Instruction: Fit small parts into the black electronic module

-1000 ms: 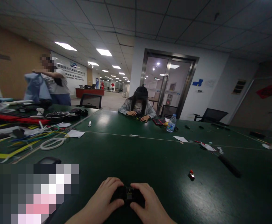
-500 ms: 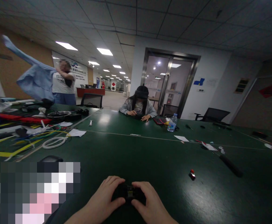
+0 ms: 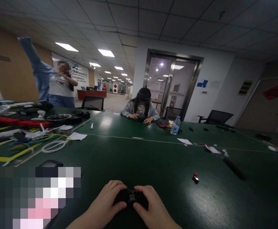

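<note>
At the bottom centre, a small black device (image 3: 132,197) is gripped at both ends, low over the green table (image 3: 100,156). My left hand (image 3: 109,197) wraps its left end, fingers on the far side and thumb on the near side. The right end is in my right hand (image 3: 150,202), its fingers and thumb closed the same way. Between the hands only the device's middle shows, with a paler patch on it; its exact kind I cannot make out. A small red and silver item (image 3: 195,178) lies on the table to the right.
Cables, a white coil (image 3: 54,146) and tools crowd the left side. A wrench (image 3: 91,126), a water bottle (image 3: 175,125), paper and a dark handle-like bar (image 3: 234,168) lie farther off. One person (image 3: 142,106) sits opposite; another (image 3: 61,86) stands at left with a blue garment.
My hands stay nearly still on the device, and its middle patch looks darker. The view shifts slightly. The standing person's blue garment has swung upright and closer to the body.
</note>
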`<state>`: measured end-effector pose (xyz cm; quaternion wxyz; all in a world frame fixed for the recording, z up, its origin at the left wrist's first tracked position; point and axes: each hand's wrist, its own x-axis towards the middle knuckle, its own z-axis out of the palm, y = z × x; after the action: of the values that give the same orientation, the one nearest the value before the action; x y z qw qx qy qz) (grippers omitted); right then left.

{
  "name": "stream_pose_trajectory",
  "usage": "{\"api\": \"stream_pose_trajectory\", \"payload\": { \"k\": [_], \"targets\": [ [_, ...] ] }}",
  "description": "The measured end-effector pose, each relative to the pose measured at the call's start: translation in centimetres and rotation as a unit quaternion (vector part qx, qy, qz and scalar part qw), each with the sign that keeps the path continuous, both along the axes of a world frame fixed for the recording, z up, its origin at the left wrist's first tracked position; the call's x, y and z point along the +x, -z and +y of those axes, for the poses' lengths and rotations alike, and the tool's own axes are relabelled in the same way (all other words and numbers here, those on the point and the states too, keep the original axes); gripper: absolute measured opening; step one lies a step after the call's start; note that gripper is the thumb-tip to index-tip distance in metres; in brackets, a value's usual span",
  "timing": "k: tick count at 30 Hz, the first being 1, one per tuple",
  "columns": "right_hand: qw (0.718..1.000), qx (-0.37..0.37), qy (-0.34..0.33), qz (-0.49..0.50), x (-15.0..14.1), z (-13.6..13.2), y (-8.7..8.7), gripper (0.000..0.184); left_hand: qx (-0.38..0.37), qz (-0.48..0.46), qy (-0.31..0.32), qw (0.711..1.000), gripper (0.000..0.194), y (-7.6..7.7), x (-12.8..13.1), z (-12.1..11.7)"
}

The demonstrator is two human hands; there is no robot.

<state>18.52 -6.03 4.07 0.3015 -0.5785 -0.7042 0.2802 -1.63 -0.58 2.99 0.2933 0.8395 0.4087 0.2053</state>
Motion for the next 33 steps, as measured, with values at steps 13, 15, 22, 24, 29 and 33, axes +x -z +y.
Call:
{"api": "stream_pose_trajectory", "payload": {
  "k": [13,15,22,24,29,33],
  "targets": [
    [1.000,-0.021,-0.001,-0.002,0.0,0.0,-0.4,0.037,-0.005,0.012,-0.012,1.000,0.034,-0.8,0.3,-0.6],
    [1.000,-0.014,-0.001,-0.004,-0.1,0.0,-0.3,0.037,-0.005,0.011,-0.010,1.000,0.033,-1.0,0.3,-0.6],
    [1.000,-0.003,0.000,-0.006,0.0,0.0,0.1,0.036,0.001,0.004,-0.014,1.000,0.032,-0.8,0.4,-0.6],
    [1.000,-0.003,0.000,-0.007,0.1,0.0,0.1,0.036,0.002,0.000,-0.011,1.000,0.032,-0.7,0.3,-0.5],
    [1.000,-0.013,-0.001,-0.012,0.1,0.0,0.0,0.036,0.014,-0.014,0.003,1.000,0.033,-0.7,0.2,-0.5],
    [1.000,-0.022,-0.008,-0.017,0.0,0.1,-0.2,0.035,0.016,-0.016,-0.002,1.000,0.036,-0.5,0.1,-0.6]
  ]
}}
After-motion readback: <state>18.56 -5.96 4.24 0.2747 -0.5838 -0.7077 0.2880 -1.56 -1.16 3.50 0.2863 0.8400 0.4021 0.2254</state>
